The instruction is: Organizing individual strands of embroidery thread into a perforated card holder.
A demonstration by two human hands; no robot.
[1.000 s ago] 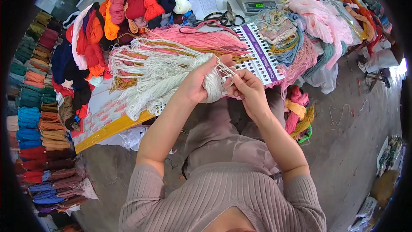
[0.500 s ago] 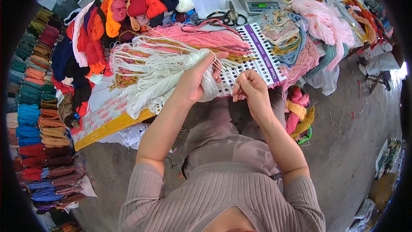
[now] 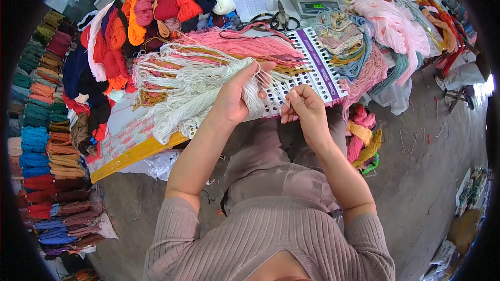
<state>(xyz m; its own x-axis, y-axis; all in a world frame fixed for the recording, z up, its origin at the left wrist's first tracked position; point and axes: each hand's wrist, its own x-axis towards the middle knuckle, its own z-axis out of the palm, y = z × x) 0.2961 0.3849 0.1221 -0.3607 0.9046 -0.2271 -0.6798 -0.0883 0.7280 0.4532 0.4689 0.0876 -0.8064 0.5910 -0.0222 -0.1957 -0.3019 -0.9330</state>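
Observation:
A thick bundle of white yarn (image 3: 195, 93) spreads leftward across the table, its loose ends fanned out. My left hand (image 3: 237, 93) is wrapped round the right end of that bundle, thumb toward the right. Close beside it, my right hand (image 3: 303, 105) pinches a few white strands with thumb and fingertips. Under both hands lies a white card (image 3: 312, 65) with rows of punched holes and a purple band. Pink yarn (image 3: 245, 44) and ochre yarn run through the card's holes and lie behind the white bundle.
Black scissors (image 3: 281, 21) and a digital scale (image 3: 315, 6) sit at the back. Multicoloured yarn (image 3: 344, 41) and pale pink skeins (image 3: 390, 23) lie at right. Red and orange skeins (image 3: 114, 47) are heaped at left. Folded yarn racks (image 3: 36, 151) line the far left.
The fingers of my left hand have shifted slightly and the white yarn below them hangs a little differently. My right hand stays nearly in place, still pinching.

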